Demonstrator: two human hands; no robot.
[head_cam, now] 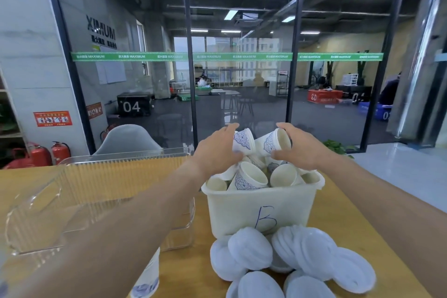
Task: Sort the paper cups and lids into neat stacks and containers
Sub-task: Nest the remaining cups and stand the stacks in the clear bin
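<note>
A blue letter "B" is written by hand on the front of the white tub [261, 203]. On the glass wall [242, 80] a green strip [227, 56] is seen with the word "MAXIMUM" repeated, mirrored in places, and "04" is printed on a black box [133, 104] behind the glass; "03" is read, mirrored, on a red box [323, 97].

Both arms are stretched forward over the tub. A paper cup [243, 141] with a blue pattern is held by the left hand [217, 150], fingers curled around its side. A second cup [275, 142], lying on its side with the mouth toward the camera, is gripped by the right hand [300, 147], thumb below and fingers above the rim. The two cups are close together, above the tub.

The tub is filled with loose cups [254, 178]. White lids [290, 261] are piled on the wooden table [183, 271] just before the tub. A clear bin [101, 196] stands left of the tub.
</note>
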